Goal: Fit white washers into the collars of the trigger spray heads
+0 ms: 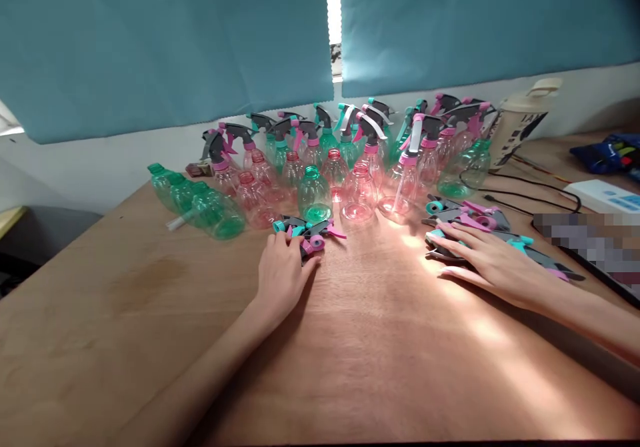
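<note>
My left hand (283, 270) rests against a small pile of loose trigger spray heads (316, 241) in grey, pink and teal. Its fingers bend over the near left side of the pile, and the thumb stands apart at the right. Fingers stretched out, my right hand (487, 260) lies on a larger pile of spray heads (470, 215); its palm hides part of them. Just behind the left pile stands a green bottle without a head (314, 197). Beside it are open pink bottles (358, 197), also headless.
Rows of bottles with spray heads fitted (373, 143) line the wall. Green bottles (215, 212) lie tilted at the left. A cream tumbler (523, 123), black cable (530, 193), white power strip (607, 197) and dark flat object (590, 247), partly blurred, occupy the right side.
</note>
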Motion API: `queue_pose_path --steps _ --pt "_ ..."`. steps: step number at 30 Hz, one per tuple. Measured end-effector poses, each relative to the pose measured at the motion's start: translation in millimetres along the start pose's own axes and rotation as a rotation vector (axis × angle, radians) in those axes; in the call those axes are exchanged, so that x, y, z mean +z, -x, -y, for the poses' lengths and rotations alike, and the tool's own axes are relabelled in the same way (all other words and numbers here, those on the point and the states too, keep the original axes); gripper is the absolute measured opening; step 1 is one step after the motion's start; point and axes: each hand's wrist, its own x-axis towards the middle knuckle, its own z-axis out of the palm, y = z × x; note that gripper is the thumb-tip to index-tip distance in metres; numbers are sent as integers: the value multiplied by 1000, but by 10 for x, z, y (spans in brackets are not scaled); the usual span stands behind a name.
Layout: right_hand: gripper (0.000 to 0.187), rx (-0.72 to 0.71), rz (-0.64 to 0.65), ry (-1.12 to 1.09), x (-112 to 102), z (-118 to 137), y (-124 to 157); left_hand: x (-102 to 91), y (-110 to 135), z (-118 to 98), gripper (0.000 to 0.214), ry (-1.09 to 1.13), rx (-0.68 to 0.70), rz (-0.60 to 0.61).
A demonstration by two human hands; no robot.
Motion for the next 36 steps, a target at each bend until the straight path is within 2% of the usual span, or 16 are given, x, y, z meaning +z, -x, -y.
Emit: queue_pose_path --steps 6,10,18,23,26,30,33,36 --pt "52 -35 -44 37 -11 -2 -136 10 -27 16 31 -10 -35 47" --pt "40 -46 -101 22 -41 79 -251 -55 70 14 24 30 -33 45" --pt "29 -129 -249 -104 -92 618 -413 -253 393 28 19 278 -36 37" --pt "35 -212 -187 -243 -34 997 -670 -340 531 32 18 402 -38 66" --pt "47 -314 -144 -182 18 1190 -911 -415 633 17 16 457 -23 50" --pt "64 -299 -66 -84 89 1376 -1176 -490 777 -2 18 584 -68 12" --pt "56 -255 -30 -87 143 1426 -1219 -485 866 -26 21 738 -123 26" --pt "50 -238 -32 -96 185 1391 -1130 -413 884 -75 22 886 -157 56"
